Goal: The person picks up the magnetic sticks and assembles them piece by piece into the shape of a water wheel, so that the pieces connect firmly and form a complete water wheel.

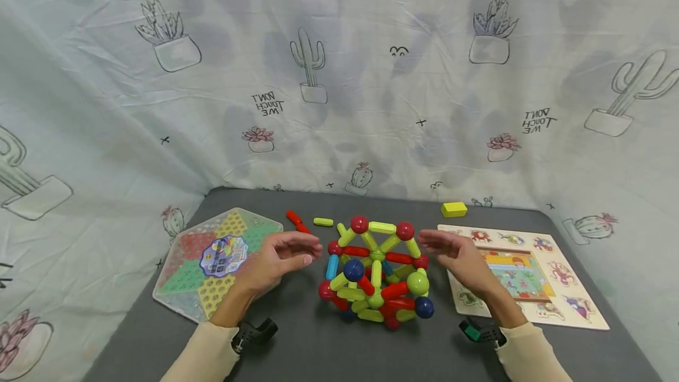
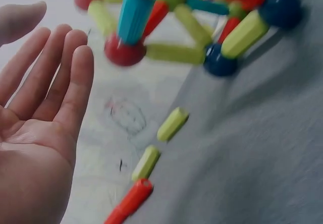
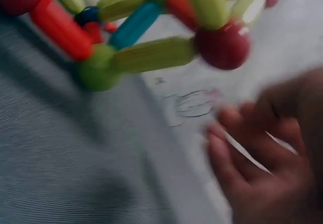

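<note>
A frame built of magnetic rods and balls (image 1: 376, 254) stands on the grey table in the middle of the head view. Its rods are lime, red and blue; its balls are red, green and dark blue. To the left of it is my left hand (image 1: 273, 261), fingers extended and apart from the frame. The left wrist view shows that palm bare, beside a red ball (image 2: 124, 50) and a blue rod (image 2: 135, 18). On the other side my right hand (image 1: 464, 259) holds nothing, its fingers loosely bent. It appears blurred in the right wrist view, below a red ball (image 3: 223, 45).
Behind the frame lie loose red rods (image 1: 297, 221) and a lime rod (image 1: 323, 222). At left is a hexagonal checkers board (image 1: 183, 246) in clear plastic; at right, a wooden picture puzzle board (image 1: 580, 317). A yellow block (image 1: 453, 210) sits near the back edge, before a cactus-print curtain (image 1: 339, 75).
</note>
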A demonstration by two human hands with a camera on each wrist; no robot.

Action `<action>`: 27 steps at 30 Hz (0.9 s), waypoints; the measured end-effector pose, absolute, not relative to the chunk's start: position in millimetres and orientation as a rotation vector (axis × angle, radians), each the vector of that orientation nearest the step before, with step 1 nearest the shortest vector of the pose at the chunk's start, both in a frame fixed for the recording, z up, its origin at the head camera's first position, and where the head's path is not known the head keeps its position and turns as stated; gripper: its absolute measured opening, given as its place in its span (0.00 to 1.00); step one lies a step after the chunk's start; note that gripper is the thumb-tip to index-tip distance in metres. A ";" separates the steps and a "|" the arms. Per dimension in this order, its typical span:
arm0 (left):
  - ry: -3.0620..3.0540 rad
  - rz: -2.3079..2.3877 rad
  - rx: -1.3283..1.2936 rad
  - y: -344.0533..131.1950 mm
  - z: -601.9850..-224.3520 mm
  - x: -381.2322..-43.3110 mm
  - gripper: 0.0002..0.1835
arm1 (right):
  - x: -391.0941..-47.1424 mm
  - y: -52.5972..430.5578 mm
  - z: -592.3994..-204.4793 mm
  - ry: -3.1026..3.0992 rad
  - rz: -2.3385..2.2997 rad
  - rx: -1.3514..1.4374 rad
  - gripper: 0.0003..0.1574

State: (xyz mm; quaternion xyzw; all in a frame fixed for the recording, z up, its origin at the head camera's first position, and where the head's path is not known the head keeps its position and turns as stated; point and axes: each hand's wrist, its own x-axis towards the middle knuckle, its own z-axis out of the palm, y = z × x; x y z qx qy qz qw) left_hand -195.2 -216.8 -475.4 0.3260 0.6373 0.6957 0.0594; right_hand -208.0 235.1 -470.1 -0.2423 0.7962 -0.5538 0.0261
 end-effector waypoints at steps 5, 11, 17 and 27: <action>1.993 2.112 0.902 -215.4 -481.7 -216.2 0.22 | -211.2 219.4 -498.4 2.248 -1.532 -0.871 0.28; 2.056 2.101 0.858 -196.8 -490.0 -238.5 0.21 | -211.5 191.5 -516.8 2.252 -1.629 -1.029 0.16; 2.043 2.097 0.816 -180.6 -499.9 -265.7 0.22 | -208.5 184.7 -517.2 2.223 -1.689 -1.016 0.18; 2.739 1.338 0.952 -154.7 -502.3 -287.6 0.21 | -210.1 186.3 -519.2 2.290 -1.654 -1.038 0.20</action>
